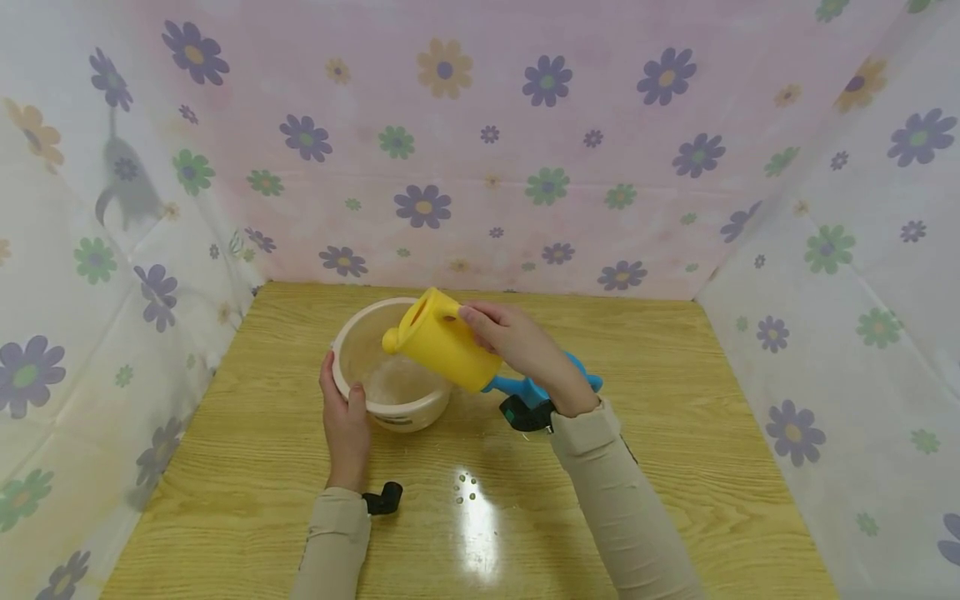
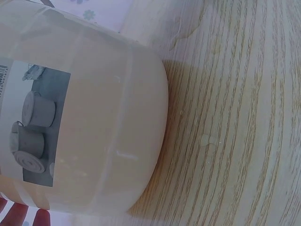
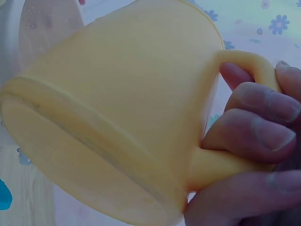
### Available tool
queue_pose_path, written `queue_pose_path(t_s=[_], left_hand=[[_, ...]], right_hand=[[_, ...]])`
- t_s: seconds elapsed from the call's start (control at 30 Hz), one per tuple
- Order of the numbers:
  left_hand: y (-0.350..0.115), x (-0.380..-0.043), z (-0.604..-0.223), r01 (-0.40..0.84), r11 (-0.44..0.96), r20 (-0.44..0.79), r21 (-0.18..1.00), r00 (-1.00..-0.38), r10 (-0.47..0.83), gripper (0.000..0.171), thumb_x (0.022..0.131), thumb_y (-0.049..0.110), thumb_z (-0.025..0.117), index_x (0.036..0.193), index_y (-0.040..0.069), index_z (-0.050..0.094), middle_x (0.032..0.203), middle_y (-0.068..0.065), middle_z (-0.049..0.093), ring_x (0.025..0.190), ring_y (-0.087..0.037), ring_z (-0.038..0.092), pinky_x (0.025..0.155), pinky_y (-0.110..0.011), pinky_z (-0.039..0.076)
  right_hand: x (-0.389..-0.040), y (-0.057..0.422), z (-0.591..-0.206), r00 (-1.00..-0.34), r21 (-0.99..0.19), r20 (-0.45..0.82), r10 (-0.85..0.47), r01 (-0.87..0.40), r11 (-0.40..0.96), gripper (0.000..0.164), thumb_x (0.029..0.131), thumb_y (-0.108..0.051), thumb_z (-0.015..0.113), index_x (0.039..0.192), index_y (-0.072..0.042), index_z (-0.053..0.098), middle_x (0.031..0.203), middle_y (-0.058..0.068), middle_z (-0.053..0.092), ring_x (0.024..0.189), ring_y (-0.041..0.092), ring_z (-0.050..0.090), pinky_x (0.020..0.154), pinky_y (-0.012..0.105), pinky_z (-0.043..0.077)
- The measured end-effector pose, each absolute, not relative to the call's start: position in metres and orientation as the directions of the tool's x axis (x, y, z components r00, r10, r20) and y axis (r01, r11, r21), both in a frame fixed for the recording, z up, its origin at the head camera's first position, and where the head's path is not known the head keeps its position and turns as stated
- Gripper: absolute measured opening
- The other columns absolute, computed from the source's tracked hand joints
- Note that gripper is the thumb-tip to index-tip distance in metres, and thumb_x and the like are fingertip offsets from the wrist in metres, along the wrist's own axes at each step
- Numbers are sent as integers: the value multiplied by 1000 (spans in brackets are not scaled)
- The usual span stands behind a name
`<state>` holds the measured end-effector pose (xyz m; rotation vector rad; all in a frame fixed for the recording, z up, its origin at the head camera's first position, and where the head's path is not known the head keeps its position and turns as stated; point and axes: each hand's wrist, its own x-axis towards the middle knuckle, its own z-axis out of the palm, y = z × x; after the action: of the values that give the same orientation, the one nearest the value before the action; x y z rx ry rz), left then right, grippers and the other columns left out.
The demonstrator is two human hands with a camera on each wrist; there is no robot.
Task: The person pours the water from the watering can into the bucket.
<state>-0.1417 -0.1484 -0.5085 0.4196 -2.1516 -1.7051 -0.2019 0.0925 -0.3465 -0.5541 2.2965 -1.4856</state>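
Note:
My right hand [image 1: 525, 346] grips the handle of a yellow watering can [image 1: 450, 346] and holds it tilted over a cream plastic basin [image 1: 408, 417], spout toward the left. In the right wrist view the fingers [image 3: 273, 134] curl through the handle, and the can's base [image 3: 80, 165] shows. My left hand [image 1: 347, 433] grips the basin's left rim, thumb on the near side. A printed label [image 2: 40, 125] is on the basin wall in the left wrist view, with fingertips [image 2: 16, 214] at the lower left. Whether water is flowing cannot be made out.
A blue plastic object [image 1: 536, 387] lies on the wood-grain table [image 1: 660, 467], partly hidden behind my right wrist. Several small greenish bits [image 1: 467, 489] lie in front of the basin. Flowered cloth [image 1: 480, 167] encloses the table at the back and sides.

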Motion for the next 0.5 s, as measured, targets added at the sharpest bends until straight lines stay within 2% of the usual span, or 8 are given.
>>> queue_pose_path(t_s=[0.23,0.5], left_hand=[[-148,-142,-507,-14,211,83,977,-893,-443,58,93,20,38,142,44,18,149,11,24,131,-19,34,99,-44,39],[-149,-143,-509,-20,203,73,979,-895,-439,57,93,20,37,141,45,19,149,13,23,132,-19,33,99,-45,39]], right_hand=[[-201,92,-346,-863,-916,-62,-501,-150,371,40,90,-54,42,99,-21,61,63,6,35,57,21,32,55,27,31],[-202,94,-347,-864,-923,-54,-500,-149,356,41,90,-54,43,96,-18,60,64,7,35,58,22,33,56,28,31]])
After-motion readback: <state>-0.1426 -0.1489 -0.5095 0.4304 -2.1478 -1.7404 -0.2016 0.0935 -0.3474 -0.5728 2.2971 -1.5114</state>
